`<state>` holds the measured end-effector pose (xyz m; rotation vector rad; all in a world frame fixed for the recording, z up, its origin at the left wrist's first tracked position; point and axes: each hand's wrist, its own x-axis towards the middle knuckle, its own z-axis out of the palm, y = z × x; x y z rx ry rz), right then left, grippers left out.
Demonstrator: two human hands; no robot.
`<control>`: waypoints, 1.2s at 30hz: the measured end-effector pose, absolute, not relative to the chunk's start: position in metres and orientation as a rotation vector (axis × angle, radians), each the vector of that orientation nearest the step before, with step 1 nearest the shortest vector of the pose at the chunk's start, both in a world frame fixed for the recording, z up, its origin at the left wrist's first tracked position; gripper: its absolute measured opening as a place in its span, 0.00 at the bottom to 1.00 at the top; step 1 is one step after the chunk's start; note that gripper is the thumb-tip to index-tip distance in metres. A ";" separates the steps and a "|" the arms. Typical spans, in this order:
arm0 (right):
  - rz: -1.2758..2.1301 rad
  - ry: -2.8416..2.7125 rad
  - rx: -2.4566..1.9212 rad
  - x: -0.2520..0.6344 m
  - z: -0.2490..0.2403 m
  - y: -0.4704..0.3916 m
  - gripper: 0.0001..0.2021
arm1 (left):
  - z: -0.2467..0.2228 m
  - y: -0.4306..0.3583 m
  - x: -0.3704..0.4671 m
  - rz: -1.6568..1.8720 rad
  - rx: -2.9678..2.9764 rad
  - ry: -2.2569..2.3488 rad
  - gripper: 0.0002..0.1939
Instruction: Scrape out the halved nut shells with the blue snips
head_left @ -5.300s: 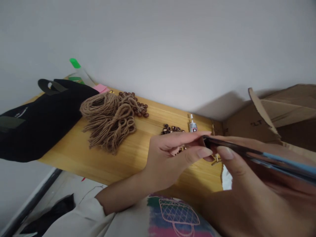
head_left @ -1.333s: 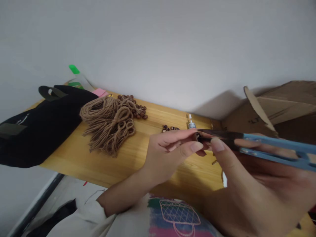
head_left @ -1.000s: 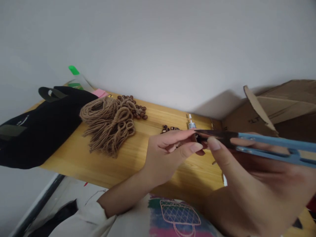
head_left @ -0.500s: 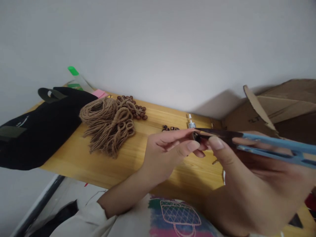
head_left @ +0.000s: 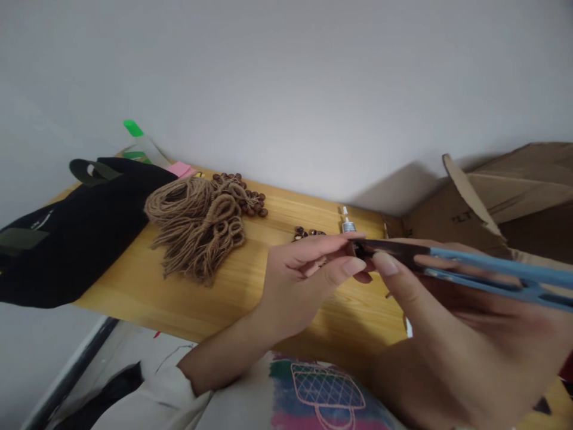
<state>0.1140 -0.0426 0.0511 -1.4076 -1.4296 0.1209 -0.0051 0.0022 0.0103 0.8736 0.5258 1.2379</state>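
Observation:
My left hand (head_left: 299,275) pinches a small dark round piece (head_left: 357,248), bead-like, between thumb and fingers. In my right hand (head_left: 461,334) is a pair of thread snips (head_left: 483,272) with blue handles and dark blades. The blade tips meet the dark piece at my left fingertips; what lies between them is too small to make out. Behind my left hand, several dark shiny beads (head_left: 308,233) lie on the wooden table (head_left: 224,310), and a small white-tipped glue bottle (head_left: 347,222) stands beside them.
A heap of brown cord (head_left: 192,227) with loops lies left of my hands, with brown beads (head_left: 253,203) behind it. A black bag (head_left: 85,233) covers the table's left end. An open cardboard box (head_left: 474,209) stands at the right, near the wall (head_left: 286,89).
The snips have shifted slightly left, and their blades have drawn closer together at the dark piece. My left hand has barely moved.

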 end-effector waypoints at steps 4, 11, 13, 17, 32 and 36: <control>0.055 -1.430 -1.412 0.113 0.049 -0.041 0.11 | 0.006 0.002 -0.003 1.247 0.871 0.450 0.10; 0.224 -1.351 -1.327 0.112 0.052 -0.044 0.11 | 0.009 0.001 -0.007 1.240 0.874 0.512 0.11; 0.221 -1.361 -1.343 0.112 0.051 -0.044 0.11 | 0.011 0.002 -0.008 1.249 0.894 0.507 0.11; 0.175 -1.373 -1.282 0.115 0.049 -0.045 0.11 | 0.012 0.002 -0.008 1.259 0.934 0.448 0.11; 0.075 -1.426 -1.407 0.117 0.042 -0.048 0.08 | 0.012 0.001 -0.009 1.251 0.925 0.474 0.10; 0.096 -1.421 -1.398 0.119 0.045 -0.049 0.07 | 0.012 0.002 -0.008 1.260 0.912 0.486 0.11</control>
